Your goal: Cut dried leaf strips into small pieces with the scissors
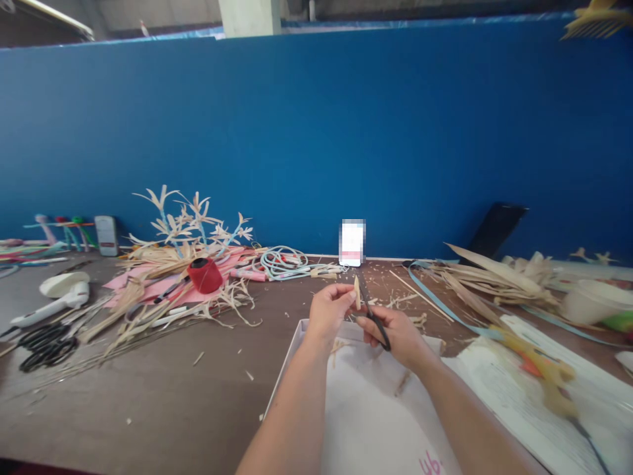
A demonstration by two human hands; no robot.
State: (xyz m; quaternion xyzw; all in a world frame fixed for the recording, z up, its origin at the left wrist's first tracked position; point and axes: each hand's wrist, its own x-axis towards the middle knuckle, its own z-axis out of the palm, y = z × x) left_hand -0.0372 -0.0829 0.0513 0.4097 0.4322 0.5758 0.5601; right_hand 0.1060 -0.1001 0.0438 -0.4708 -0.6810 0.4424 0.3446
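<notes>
Between the thumb and fingers of my left hand point(332, 309) a small pale piece of dried leaf point(357, 293) is pinched upright. My right hand point(393, 331) grips a pair of scissors with black handles point(380, 328). The dark blades point up and away, close beside the leaf piece; whether they touch it I cannot tell. Both hands are over the far end of a shallow white box point(366, 409), which has a few dry scraps point(403, 382) in it and pink writing near its front.
A red thread spool point(205, 275), dried-leaf flowers point(198, 227) and a coiled pale-blue cord point(284, 262) lie left. Black scissors point(47, 346) are farther left. A lit phone point(352, 243) leans on the blue partition point(316, 145). Right are leaf strips point(499, 277) and a yellow glue gun point(548, 376).
</notes>
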